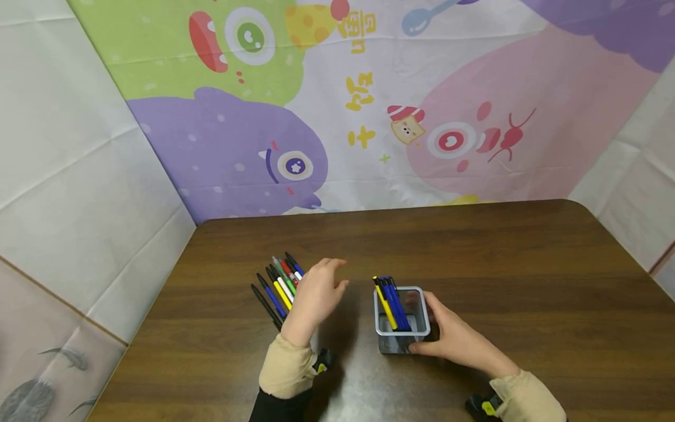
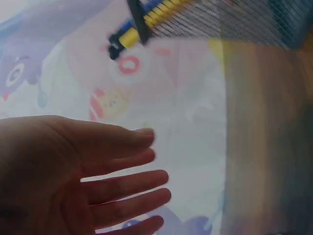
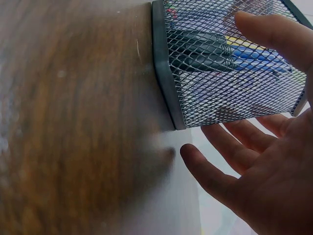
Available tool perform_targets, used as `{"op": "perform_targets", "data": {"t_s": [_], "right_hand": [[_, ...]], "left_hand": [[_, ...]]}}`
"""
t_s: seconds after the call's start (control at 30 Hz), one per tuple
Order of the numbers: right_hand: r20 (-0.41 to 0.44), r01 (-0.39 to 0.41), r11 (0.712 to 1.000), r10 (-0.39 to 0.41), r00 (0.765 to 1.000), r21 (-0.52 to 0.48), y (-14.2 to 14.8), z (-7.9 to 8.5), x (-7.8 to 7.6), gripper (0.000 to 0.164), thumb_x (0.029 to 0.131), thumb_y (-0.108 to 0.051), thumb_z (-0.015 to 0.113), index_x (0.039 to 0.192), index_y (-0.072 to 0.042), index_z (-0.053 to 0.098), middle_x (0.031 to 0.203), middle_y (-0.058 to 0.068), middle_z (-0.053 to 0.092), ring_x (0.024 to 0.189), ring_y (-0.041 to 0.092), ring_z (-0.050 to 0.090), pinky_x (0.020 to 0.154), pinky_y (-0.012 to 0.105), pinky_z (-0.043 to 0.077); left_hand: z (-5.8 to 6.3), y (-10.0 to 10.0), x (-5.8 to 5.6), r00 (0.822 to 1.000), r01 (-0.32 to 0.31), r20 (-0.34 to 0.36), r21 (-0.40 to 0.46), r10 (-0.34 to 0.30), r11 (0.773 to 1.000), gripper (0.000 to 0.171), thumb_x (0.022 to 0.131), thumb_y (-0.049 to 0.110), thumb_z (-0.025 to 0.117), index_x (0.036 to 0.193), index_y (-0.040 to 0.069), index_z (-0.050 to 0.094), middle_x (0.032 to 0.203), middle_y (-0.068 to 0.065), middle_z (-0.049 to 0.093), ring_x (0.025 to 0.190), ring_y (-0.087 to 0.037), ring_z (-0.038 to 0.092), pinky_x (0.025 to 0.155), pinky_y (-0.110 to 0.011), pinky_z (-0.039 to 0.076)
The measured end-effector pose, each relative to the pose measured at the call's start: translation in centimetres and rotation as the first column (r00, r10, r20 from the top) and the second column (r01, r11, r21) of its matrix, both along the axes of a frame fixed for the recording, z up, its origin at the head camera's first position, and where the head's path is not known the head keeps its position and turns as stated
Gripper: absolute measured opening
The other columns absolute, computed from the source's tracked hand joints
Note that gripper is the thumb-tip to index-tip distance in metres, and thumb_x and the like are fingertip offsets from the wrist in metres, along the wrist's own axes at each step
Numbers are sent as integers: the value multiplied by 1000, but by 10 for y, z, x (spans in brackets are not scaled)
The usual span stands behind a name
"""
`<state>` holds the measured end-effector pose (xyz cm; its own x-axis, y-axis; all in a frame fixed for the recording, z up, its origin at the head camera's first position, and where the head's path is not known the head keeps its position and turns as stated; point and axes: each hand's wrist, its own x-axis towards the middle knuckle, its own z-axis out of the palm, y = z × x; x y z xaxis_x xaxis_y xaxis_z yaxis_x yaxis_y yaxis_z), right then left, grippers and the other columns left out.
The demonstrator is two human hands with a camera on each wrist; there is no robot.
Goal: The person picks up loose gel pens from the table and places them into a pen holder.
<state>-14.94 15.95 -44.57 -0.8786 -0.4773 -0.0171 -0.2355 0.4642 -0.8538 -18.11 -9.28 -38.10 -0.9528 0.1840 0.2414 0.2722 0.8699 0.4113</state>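
A square mesh pen holder [image 1: 403,344] with a grey rim stands on the table with blue pens [image 1: 396,305] and a yellow one [image 1: 387,305] leaning inside. My right hand [image 1: 457,337] grips its right side, thumb along the near wall and fingers on the other side, as the right wrist view [image 3: 244,161] shows too. To the left, my left hand [image 1: 319,296] hovers between the holder and a row of pens [image 1: 276,287]. In the left wrist view its fingers [image 2: 127,193] are extended with nothing between them. This hand covers part of the row.
The pens in the row are black, blue, yellow, white, green and red, lying slanted side by side on the brown wooden table [image 1: 221,363]. A cartoon-print cloth [image 1: 364,176] hangs behind the table's far edge. Pale cloth panels [image 1: 79,146] flank it.
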Motion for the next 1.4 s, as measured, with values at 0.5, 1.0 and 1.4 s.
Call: {"op": "perform_targets", "data": {"t_s": [0.5, 1.0, 1.4], "right_hand": [[-4, -3, 1000, 3, 1000, -9, 0, 0, 0, 86, 68, -29, 79, 136, -17, 27, 123, 12, 50, 110, 24, 55, 85, 34, 45], [-6, -4, 1000, 4, 1000, -8, 0, 1, 0, 86, 68, -29, 79, 136, -15, 27, 121, 12, 52, 108, 25, 56, 83, 34, 46], [15, -13, 1000, 14, 1000, -13, 1, 1, 0, 87, 69, -28, 79, 136, -15, 26, 124, 13, 49, 111, 27, 54, 84, 37, 45]], "left_hand": [[-27, -18, -12, 980, 65, 198, -189, -27, 980, 46, 78, 21, 71, 115, -3, 58, 116, -21, 56, 109, -36, 53, 91, -45, 43], [-40, -24, -14, 937, 10, 339, -261, 82, 965, 58, 82, 34, 65, 122, -6, 51, 133, -30, 39, 128, -44, 32, 103, -50, 30], [-41, -29, -14, 937, -64, 305, -328, 169, 943, 59, 82, 33, 65, 124, -6, 49, 135, -27, 39, 125, -40, 37, 100, -51, 32]]}}
